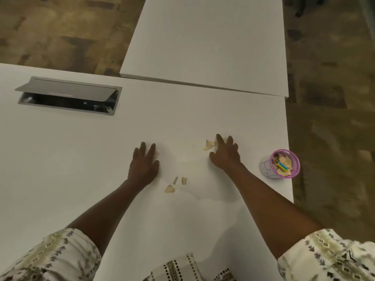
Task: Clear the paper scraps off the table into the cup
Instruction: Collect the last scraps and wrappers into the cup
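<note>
White table [81, 159] is pressed by both hands, palms down with fingers spread and nothing gripped: the left hand [143, 163] near the middle, the right hand [225, 154] further right. Two tan paper scraps [210, 145] are seen touching the right hand's far-left fingertips, and three more scraps [175, 184] lie just near and right of the left hand. A pink-rimmed cup [281, 164], already holding scraps, is set at the right table edge, right of the right hand.

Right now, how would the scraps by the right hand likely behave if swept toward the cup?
The scraps look thin and curled, so probably light and floppy, apt to scatter. The table looks smooth, so they should slide easily. The cup stands near the edge and might tip.
</note>
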